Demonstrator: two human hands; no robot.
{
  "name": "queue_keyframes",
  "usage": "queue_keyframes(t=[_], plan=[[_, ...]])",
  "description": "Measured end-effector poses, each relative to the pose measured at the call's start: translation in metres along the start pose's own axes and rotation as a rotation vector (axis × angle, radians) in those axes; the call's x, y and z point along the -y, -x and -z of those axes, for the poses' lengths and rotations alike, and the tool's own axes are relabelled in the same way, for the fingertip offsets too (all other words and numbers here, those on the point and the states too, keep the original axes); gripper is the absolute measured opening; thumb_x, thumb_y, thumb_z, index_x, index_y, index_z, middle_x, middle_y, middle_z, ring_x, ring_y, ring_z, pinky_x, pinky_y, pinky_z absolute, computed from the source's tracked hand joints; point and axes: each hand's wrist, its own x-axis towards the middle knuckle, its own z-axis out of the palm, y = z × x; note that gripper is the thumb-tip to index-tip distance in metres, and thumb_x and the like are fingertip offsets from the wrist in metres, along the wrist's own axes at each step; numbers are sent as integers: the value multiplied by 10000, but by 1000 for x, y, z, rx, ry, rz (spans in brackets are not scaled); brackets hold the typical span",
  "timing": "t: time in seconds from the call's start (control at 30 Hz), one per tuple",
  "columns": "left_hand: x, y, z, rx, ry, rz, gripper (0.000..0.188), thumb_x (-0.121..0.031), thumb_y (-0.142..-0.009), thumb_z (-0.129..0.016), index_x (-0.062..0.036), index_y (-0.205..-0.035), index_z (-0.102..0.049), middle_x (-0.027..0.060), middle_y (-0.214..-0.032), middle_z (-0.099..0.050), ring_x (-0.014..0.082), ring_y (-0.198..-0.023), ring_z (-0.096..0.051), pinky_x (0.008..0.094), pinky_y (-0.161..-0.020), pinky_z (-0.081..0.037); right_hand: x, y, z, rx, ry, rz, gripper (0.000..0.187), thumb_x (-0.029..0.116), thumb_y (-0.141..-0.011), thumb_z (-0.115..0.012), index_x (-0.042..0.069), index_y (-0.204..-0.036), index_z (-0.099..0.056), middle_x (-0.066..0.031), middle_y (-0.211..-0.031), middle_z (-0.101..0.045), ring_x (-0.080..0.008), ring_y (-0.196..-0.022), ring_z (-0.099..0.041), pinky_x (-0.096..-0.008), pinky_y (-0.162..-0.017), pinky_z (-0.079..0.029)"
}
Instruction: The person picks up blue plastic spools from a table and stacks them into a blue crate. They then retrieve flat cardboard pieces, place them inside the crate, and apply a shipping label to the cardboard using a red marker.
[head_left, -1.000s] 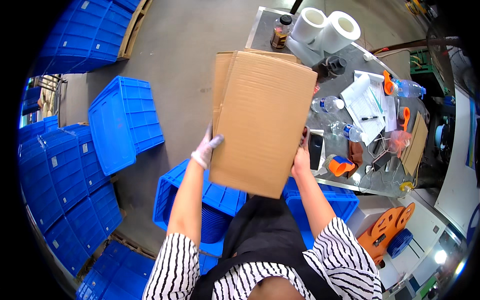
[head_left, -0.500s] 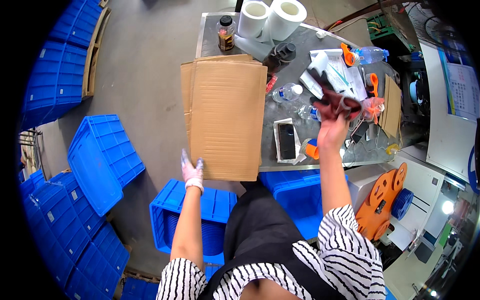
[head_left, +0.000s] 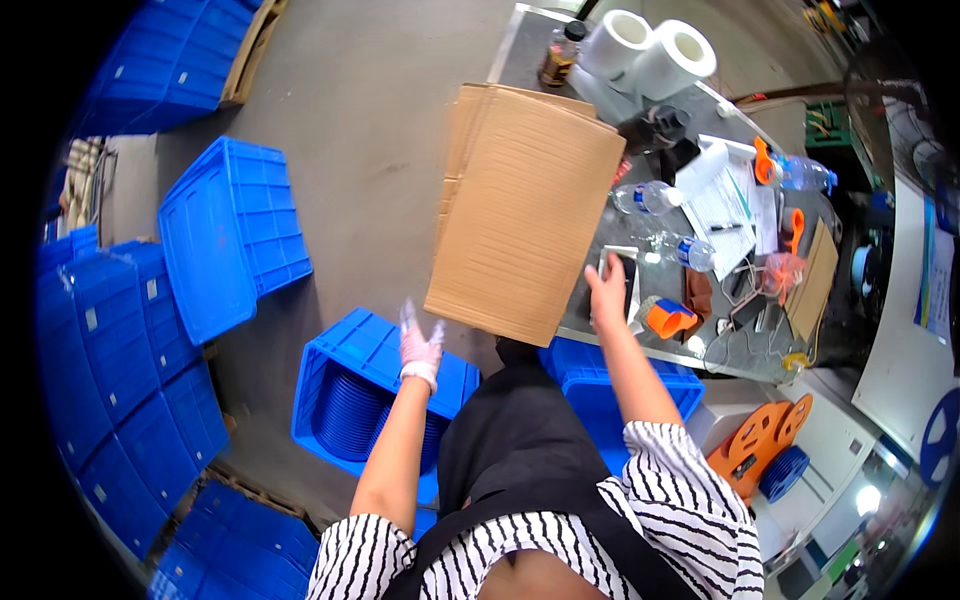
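Observation:
A stack of flat brown cardboard sheets [head_left: 530, 215] lies tilted over the left part of the grey table, its lower left overhanging the edge. My left hand [head_left: 420, 352], in a pale stained glove, is open at the stack's lower left corner, fingers spread; whether it touches is hard to tell. Beside the stack's lower right edge is my bare right hand [head_left: 606, 298], open, thumb and fingers apart, nothing held. It partly covers a dark phone [head_left: 629, 285] on white paper. A dark reddish-brown soft item [head_left: 698, 294] lies beside an orange-and-blue ring-shaped thing [head_left: 668, 318].
White rolls [head_left: 677, 60], a dark-capped bottle [head_left: 561, 54] and clear water bottles [head_left: 648, 197] stand or lie on the table [head_left: 600, 335]. Papers [head_left: 720, 190] lie farther right. Blue crates [head_left: 235, 235] are at left; one crate [head_left: 340, 335] near my legs holds blue ringed parts.
My right hand let go of the dark reddish item and came back toward the cardboard. The left hand stays near the same corner. The view has swung, shifting the table rightward and tilting the stack.

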Motion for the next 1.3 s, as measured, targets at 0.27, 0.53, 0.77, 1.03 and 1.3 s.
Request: queue_keyframes(t=[0.27, 0.53, 0.77, 1.03, 1.3], plan=[[-28, -22, -12, 165, 131, 212, 816, -379, -843, -645, -80, -1477, -228, 226, -1504, -255, 359, -1376, -293, 350, -1116, -279, 2, 58, -32, 183, -289, -115, 370, -2, -842, -590, 17, -1208, -538, -74, -1094, -616, -176, -1002, -576, -296, -894, -437], [-47, 26, -11, 162, 351, 167, 678, -338, -868, -634, -43, -1412, -355, 221, -1416, -417, 353, -1311, -403, 357, -1067, -343, 12, 59, 2, 102, -661, -151, 235, 97, -939, -542, 15, -1152, -595, -73, -1069, -666, -168, -940, -627, -301, -840, -493], [-29, 52, 21, 137, 886, 160, 538, -348, -936, -579, 15, -1319, -474, 107, -1243, -569, 178, -1117, -520, 291, -973, -398, -5, 90, 23, 152, -742, -62, 204, 106, -955, -517, 18, -1128, -580, -74, -1062, -657, -173, -941, -624, -303, -845, -499], [-37, 106, 67, 375, 1005, 78, 488, -316, -928, -604, 13, -1279, -523, 61, -1141, -624, 137, -1018, -562, 268, -887, -446, -20, 136, 49, 263, -857, -93, 168, 123, -970, -486, 55, -1114, -540, -78, -1093, -632, -200, -998, -602, -353, -889, -494], [67, 187, 93, -39, 1068, -43, 346, -216, -931, -600, 13, -1190, -579, 46, -1039, -649, 115, -889, -593, 247, -777, -487, 1, 171, 95, 317, -935, 17, 170, 113, -956, -505, 78, -1118, -546, -55, -1135, -623, -219, -1044, -590, -376, -928, -479]])
